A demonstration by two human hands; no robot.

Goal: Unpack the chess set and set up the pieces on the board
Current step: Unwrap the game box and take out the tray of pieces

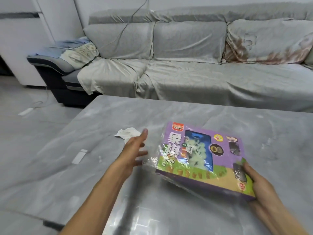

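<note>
One box (201,160), near end tilted up, right hand (259,182) gripping corner.

table (169,214): grey marbled top, polished, glossy w/ pale reflections. chess set box (199,160): printed cardboard, purple, smooth; clear plastic window in front, blue plastic tray behind it. shrink wrap (153,160): thin clear film, crinkled, shiny, loose at box's left edge. tissue (127,134): white paper, crumpled, matt. sofa cover (194,78): grey cloth, matt, wrinkled. sofa arm (50,65): dark, smooth, leather-like; exact material unclear. floor (25,133): grey tile, semi-gloss. small white bar (79,156) on table: looks like plastic.
</note>
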